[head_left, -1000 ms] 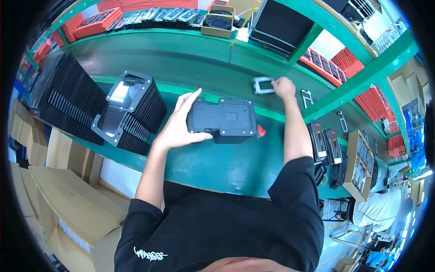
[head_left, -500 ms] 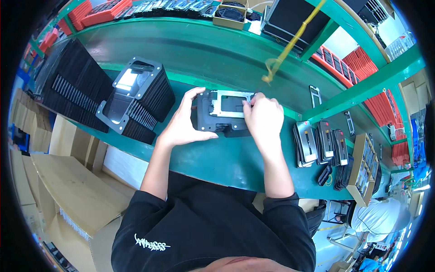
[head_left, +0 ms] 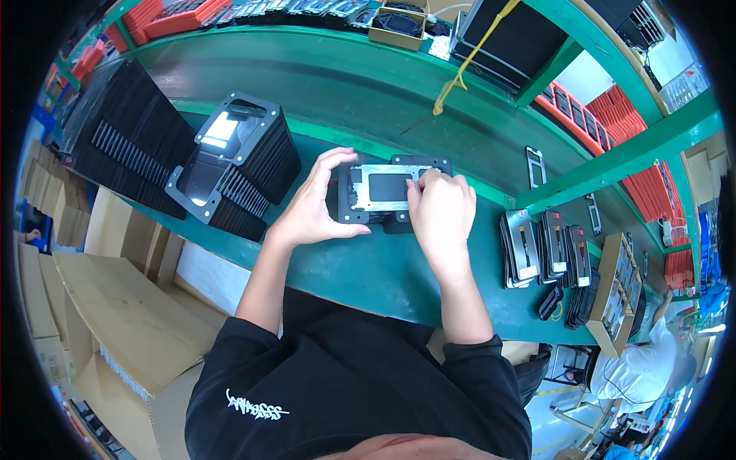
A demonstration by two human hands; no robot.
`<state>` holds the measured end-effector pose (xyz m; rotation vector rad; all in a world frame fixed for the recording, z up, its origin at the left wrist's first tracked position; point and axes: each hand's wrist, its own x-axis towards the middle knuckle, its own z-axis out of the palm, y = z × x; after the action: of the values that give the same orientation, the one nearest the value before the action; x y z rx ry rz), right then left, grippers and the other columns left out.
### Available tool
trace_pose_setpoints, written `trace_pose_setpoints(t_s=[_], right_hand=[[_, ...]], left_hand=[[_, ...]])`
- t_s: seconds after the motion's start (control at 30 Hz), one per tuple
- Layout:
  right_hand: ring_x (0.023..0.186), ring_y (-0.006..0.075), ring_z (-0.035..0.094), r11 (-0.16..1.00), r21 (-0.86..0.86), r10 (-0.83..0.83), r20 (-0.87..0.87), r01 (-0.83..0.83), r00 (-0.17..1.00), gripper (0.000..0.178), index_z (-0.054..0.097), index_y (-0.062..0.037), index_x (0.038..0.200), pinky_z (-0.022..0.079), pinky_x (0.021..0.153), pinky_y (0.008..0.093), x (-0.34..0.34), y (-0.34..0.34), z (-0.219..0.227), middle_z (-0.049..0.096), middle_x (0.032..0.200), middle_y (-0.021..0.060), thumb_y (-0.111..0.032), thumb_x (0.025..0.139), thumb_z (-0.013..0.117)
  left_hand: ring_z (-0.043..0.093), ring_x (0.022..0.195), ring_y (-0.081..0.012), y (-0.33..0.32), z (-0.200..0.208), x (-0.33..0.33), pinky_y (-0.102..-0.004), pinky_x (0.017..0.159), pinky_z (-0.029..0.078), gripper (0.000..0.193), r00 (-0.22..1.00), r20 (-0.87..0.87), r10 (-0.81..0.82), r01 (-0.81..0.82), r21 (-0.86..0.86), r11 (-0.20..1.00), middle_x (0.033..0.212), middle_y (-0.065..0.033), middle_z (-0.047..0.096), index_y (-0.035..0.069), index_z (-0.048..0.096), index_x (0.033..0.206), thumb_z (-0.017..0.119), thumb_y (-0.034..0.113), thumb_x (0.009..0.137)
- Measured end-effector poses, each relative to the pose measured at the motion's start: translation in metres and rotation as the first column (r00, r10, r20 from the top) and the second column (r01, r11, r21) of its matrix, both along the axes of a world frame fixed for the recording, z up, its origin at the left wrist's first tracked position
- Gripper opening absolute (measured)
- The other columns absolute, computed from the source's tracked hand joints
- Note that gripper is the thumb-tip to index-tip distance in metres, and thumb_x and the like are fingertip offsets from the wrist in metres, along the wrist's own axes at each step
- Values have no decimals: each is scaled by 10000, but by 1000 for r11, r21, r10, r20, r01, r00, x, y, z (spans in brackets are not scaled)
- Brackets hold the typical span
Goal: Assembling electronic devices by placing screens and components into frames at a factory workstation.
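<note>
A thin silver metal frame [head_left: 369,205] with a rectangular opening lies on a black stepped tray [head_left: 346,211] at the middle of the bench. My left hand [head_left: 310,205] curves around the tray's left end, fingertips at the far corner and thumb along the near edge, with a gap at the palm. At the frame's right end, my right hand [head_left: 445,211] is closed, thumb and fingers pinching its edge. That hand hides part of the frame and the tray's right side.
Tall stacks of black trays [head_left: 126,134] and trays with glossy panels [head_left: 264,157] stand left. Bundled flat panels [head_left: 521,249] and a cardboard box of parts [head_left: 616,295] are right. A green post [head_left: 613,149] slants across; a yellow strap [head_left: 468,65] hangs behind. Cardboard boxes [head_left: 130,307] sit lower left.
The silver frame now lies lower and flatter over the black tray, its opening showing plain black. My right hand has shifted slightly left and nearer; my left hand has stayed at the tray's end.
</note>
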<state>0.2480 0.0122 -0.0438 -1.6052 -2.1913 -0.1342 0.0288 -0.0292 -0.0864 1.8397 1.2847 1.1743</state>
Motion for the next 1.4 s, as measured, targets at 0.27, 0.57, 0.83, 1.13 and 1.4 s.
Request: trace_pose_setpoints(t_s=[0.27, 0.57, 0.83, 1.13, 1.4], right_hand=[[903, 309, 535, 983, 110, 139, 52, -144, 989, 273, 747, -16, 921, 440, 799, 425, 16, -10, 0, 589, 873, 129, -286, 877, 745], [1204, 359, 619, 939, 53, -339, -16, 340, 941, 297, 730, -27, 1145, 459, 1042, 450, 199, -30, -72, 678, 1259, 169, -195, 901, 717], [1144, 319, 684, 928, 328, -99, -242, 177, 965, 262, 740, -18, 1125, 475, 1048, 442, 181, -71, -69, 746, 1102, 177, -36, 866, 708], [979, 180, 619, 888, 43, 184, -946, -458, 268, 224, 658, 43, 1153, 510, 887, 318, 54, -116, -20, 600, 1194, 112, -45, 947, 673], [888, 112, 567, 610, -41, -164, -983, -792, -76, 139, 595, -31, 1004, 468, 789, 267, 66, -102, -41, 583, 1102, 63, -165, 1027, 623]], left_hand=[[448, 1383, -414, 11, 8, -8, -488, 1113, 418, 673, 967, -234, -97, 128, 120, 984, 1493, -214, 397, 102, 688, 1186, 966, 267, 596], [686, 1011, -300, -67, -41, -17, -384, 917, 533, 323, 857, 493, 153, -181, 9, 983, 1189, -182, 613, -49, 606, 1188, 585, 206, 991], [689, 906, -303, -76, -32, 48, -422, 881, 550, 434, 741, 590, -322, 394, 7, 919, 1063, -170, 599, -23, 586, 1194, 563, 378, 1030], [456, 1329, -359, -82, -46, 127, -478, 1023, 472, 955, 833, 443, -331, 336, 71, 939, 1481, -226, 383, 12, 195, 1610, 658, 501, 934], [547, 1175, -343, -86, -52, 103, -458, 935, 515, 967, 978, -149, -148, 188, 307, 933, 1400, -248, 444, 35, 203, 1614, 730, 304, 850]])
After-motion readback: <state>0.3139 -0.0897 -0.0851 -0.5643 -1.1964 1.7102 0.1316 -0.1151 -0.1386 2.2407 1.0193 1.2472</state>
